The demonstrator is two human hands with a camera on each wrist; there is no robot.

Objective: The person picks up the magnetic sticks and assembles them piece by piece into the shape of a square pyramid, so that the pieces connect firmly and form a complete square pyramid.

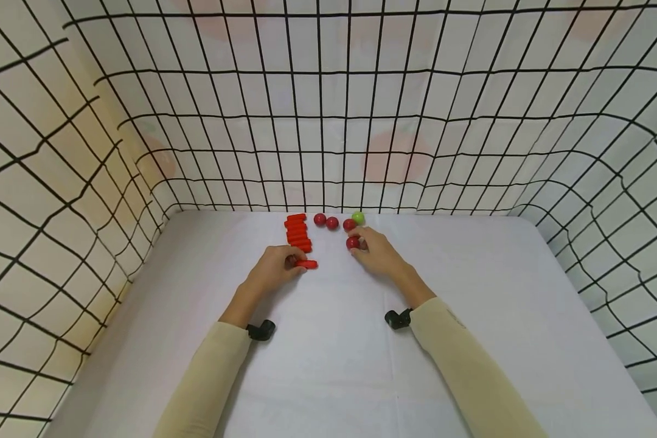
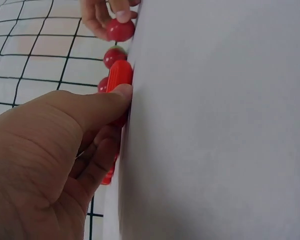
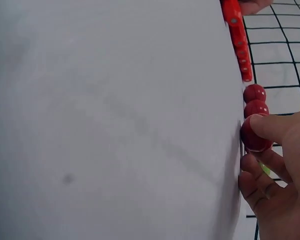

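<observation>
In the head view my left hand (image 1: 272, 266) pinches a red oblong plastic piece (image 1: 308, 264) between thumb and fingers, low over the white table. The left wrist view shows the thumb along the side of this red piece (image 2: 121, 73). Several similar red pieces (image 1: 298, 233) lie in a column just beyond. To the right, my right hand (image 1: 382, 252) holds a small glossy red ball (image 1: 353, 243) by thumb and fingertips; the right wrist view shows the thumb on this ball (image 3: 255, 136). Two more red balls (image 1: 332, 223) sit together, and another (image 1: 349, 224) lies beside a green ball (image 1: 358, 217).
A white cloth-covered table (image 1: 328, 347) spreads under both forearms. Black wire grid panels (image 1: 328, 115) stand along its back and sides, with pale cloth behind them. Small black cameras (image 1: 261, 330) are strapped at both wrists.
</observation>
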